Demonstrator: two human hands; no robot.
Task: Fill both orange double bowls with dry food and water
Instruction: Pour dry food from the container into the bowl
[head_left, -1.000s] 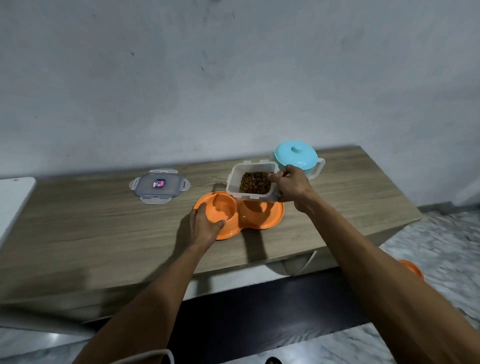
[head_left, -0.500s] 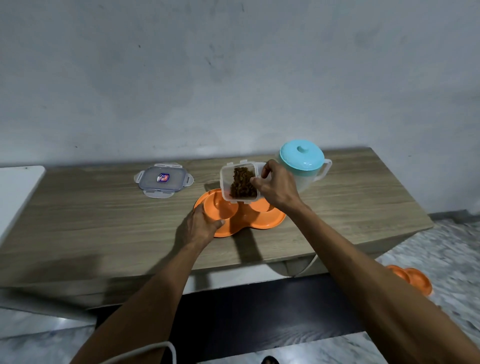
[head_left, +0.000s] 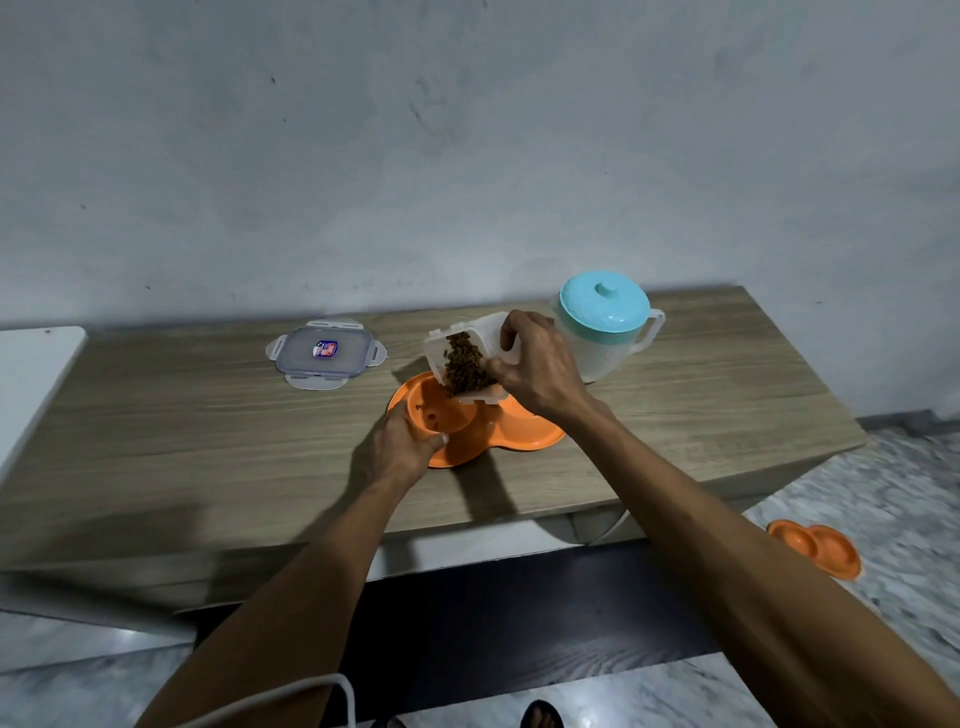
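An orange double bowl (head_left: 524, 436) lies on the wooden table (head_left: 208, 441). My left hand (head_left: 402, 447) grips its left rim. My right hand (head_left: 540, 369) holds a clear plastic container (head_left: 467, 338) of brown dry food (head_left: 464, 364), tipped steeply toward the left cup. A few pieces of food lie in that cup. A second orange double bowl (head_left: 815, 548) sits on the floor at the right. A clear water jug with a teal lid (head_left: 602, 325) stands just behind my right hand.
The container's grey lid (head_left: 324, 354) lies on the table to the left of the bowl. A white surface (head_left: 31, 374) borders the table's left end. A grey wall rises behind. Marble floor and a dark strip lie below the table's front edge.
My right hand has lifted the food container and tilted it from level to steeply tipped over the left cup, and pieces have fallen in. The left hand stays on the rim.
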